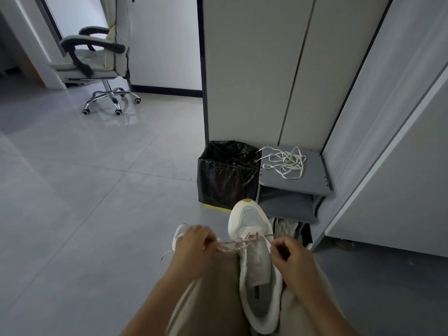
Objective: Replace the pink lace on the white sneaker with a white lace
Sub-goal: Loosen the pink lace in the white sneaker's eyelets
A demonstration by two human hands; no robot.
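Lace (284, 161) on shelf (315, 175); bin (225, 175) left; sneaker (254, 258) in front.

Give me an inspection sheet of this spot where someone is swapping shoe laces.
Surface: white sneaker lies on the person's lap, toe pointing away; grey tiled floor below.
Job's things: pink lace threaded only near the toe end; white lace in a loose tangle on the grey shelf.
Clutter: black-lined bin beside the shelf; another shoe under it.
Grippers: left hand and right hand each pinch the pink lace, one either side of the sneaker.
Cables: nothing seen.
Surroundings: office chair, tall pale cabinet doors.
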